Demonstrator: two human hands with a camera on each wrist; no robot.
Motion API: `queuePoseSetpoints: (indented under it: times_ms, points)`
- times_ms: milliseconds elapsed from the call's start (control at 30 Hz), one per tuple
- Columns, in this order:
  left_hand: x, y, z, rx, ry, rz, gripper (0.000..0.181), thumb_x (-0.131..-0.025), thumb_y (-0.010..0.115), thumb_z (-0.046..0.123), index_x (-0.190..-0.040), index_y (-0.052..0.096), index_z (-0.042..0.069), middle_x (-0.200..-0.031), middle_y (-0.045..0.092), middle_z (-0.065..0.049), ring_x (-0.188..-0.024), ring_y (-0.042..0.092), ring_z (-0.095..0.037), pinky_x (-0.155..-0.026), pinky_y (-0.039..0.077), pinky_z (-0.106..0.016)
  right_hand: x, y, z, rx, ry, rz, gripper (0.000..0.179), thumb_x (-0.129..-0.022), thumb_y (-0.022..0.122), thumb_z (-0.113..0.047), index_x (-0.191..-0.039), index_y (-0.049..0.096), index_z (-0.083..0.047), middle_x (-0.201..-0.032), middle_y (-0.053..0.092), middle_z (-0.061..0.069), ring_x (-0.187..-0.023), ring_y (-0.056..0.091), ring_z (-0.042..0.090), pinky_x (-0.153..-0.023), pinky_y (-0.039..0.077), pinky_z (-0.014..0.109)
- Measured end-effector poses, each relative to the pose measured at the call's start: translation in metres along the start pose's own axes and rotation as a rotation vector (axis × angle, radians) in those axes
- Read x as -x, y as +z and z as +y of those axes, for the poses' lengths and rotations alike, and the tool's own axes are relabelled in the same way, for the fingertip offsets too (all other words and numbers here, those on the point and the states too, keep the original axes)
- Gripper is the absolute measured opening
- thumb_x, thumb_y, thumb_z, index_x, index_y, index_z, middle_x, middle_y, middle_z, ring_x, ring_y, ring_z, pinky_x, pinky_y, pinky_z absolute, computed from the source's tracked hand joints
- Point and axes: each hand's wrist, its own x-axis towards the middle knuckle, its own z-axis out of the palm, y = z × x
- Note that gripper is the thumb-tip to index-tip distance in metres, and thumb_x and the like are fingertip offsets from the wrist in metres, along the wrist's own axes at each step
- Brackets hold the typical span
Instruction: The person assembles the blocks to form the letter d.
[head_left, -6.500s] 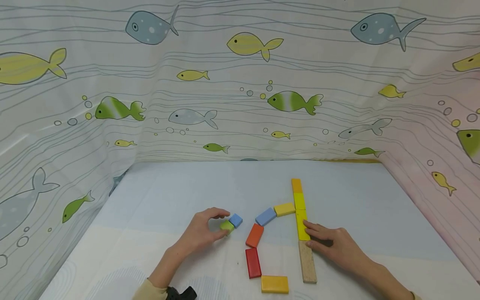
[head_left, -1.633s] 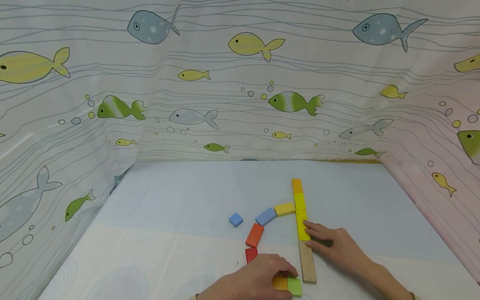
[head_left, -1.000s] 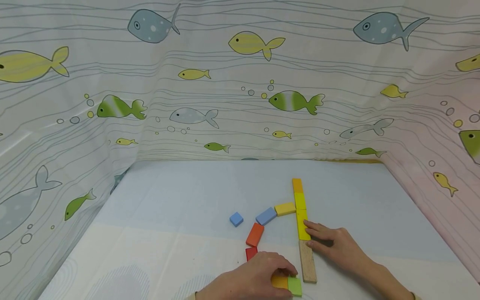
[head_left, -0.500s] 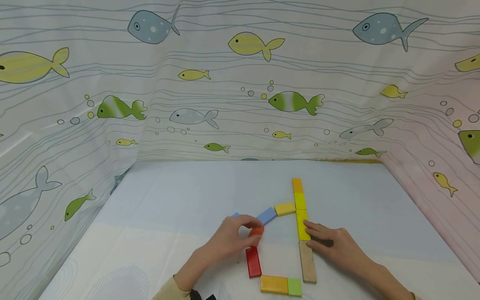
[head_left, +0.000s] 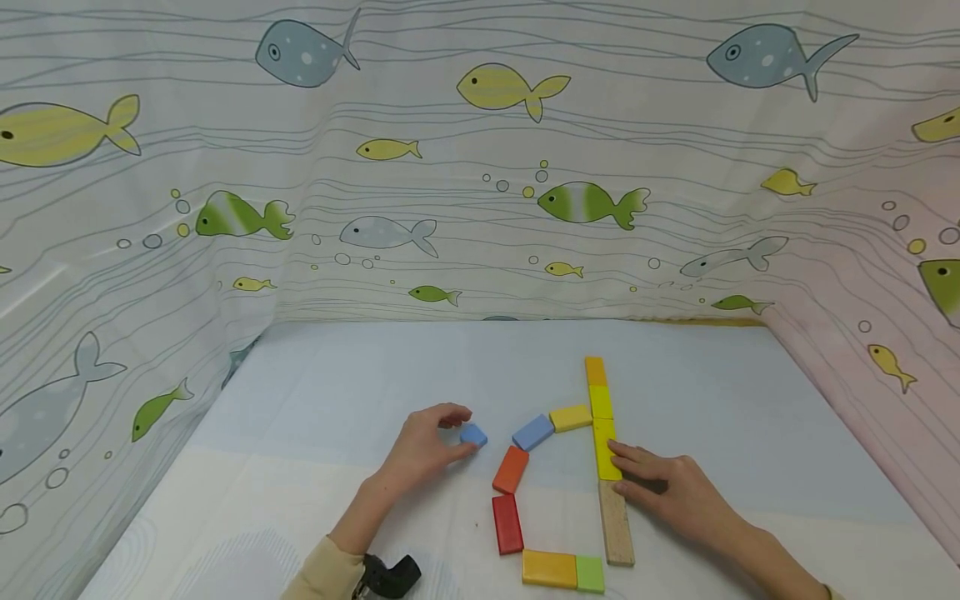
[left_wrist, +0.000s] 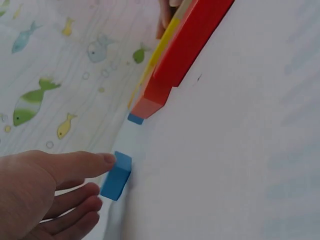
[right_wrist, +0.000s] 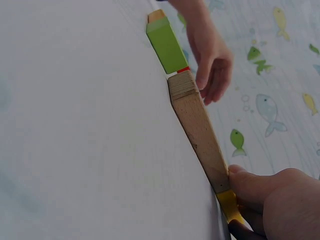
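Observation:
In the head view my left hand [head_left: 423,443] is at a small blue block [head_left: 473,436], thumb and index finger spread on either side of it. The left wrist view has the thumb tip overlapping a corner of the blue block [left_wrist: 116,176], other fingers loosely bent beside it. My right hand [head_left: 678,493] touches the right side of a long yellow block [head_left: 604,450], its thumb near the joint with a plain wooden block [head_left: 617,523]. The right wrist view has that thumb beside the wooden block [right_wrist: 197,135], fingertips by the yellow block [right_wrist: 229,206].
A curve of blocks runs left of the straight row: pale yellow [head_left: 570,417], blue [head_left: 533,433], orange-red [head_left: 511,470] and red [head_left: 507,525]. An orange block [head_left: 549,568] with a green block [head_left: 589,573] lies at the front. A fish-print curtain [head_left: 480,183] stands behind the table.
The green block moved from beside the small blue block to the right end of the orange block, and my left hand released it. That hand then went back left to the blue block. My right hand stayed put.

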Motion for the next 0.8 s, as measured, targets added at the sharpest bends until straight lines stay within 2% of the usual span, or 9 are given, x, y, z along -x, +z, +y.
queuePoseSetpoints:
  times_ms: [267, 467, 800]
  points:
    - [-0.0012, -0.0002, -0.003, 0.053, -0.004, -0.03, 0.038, -0.08, 0.083, 0.012, -0.115, 0.07, 0.007, -0.103, 0.073, -0.002, -0.094, 0.07, -0.018, -0.086, 0.058, -0.035, 0.0, -0.0001, 0.0004, -0.002, -0.001, 0.0, 0.045, -0.088, 0.074, -0.041, -0.124, 0.072, -0.014, -0.134, 0.064, -0.006, -0.12, 0.063, 0.021, -0.091, 0.058, 0.039]
    - [-0.0013, 0.001, -0.0023, 0.053, -0.005, -0.034, 0.04, -0.08, 0.082, 0.009, -0.118, 0.069, 0.005, -0.104, 0.073, -0.002, -0.094, 0.069, -0.017, -0.085, 0.058, -0.034, -0.0006, -0.0002, 0.0005, 0.001, 0.002, -0.002, 0.045, -0.088, 0.074, -0.04, -0.124, 0.072, -0.014, -0.134, 0.064, -0.006, -0.12, 0.062, 0.022, -0.091, 0.058, 0.04]
    - [-0.0004, 0.0004, -0.0021, 0.055, -0.007, -0.047, 0.039, -0.082, 0.081, 0.011, -0.118, 0.069, 0.005, -0.106, 0.073, -0.003, -0.096, 0.069, -0.018, -0.087, 0.057, -0.036, 0.0, -0.0001, 0.0004, -0.004, 0.002, -0.002, 0.045, -0.088, 0.074, -0.041, -0.125, 0.071, -0.014, -0.134, 0.064, -0.005, -0.12, 0.062, 0.021, -0.091, 0.058, 0.039]
